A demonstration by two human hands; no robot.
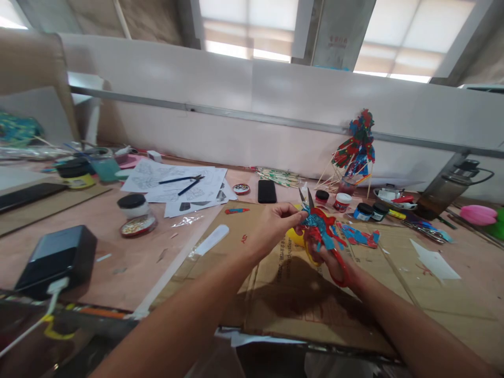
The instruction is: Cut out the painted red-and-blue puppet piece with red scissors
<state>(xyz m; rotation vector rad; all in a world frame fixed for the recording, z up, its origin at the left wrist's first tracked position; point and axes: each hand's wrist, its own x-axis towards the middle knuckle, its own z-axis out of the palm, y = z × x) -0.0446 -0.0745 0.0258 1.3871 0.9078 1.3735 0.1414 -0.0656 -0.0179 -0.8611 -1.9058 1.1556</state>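
Note:
Over the cardboard sheet (275, 310), my left hand (281, 223) pinches the edge of a blue-and-red painted cutout (321, 226). My right hand (321, 252) is wrapped round the red handles of a pair of scissors (339, 268). The blades point up and away, parted a little, close to the cutout's left edge. The cutout covers part of the scissors and some of my right fingers. More painted pieces (360, 235) lie on the cardboard just to the right, and a small blue-and-red scrap (237, 211) lies to the left.
Pliers (191, 181) rest on printed drawings (149, 178). A black phone (266, 191), paint jars (342, 201) and a bottle (444, 189) stand towards the back. Painted figures on sticks (358, 142) stand in a cup. A black power bank (59, 260) is at the left.

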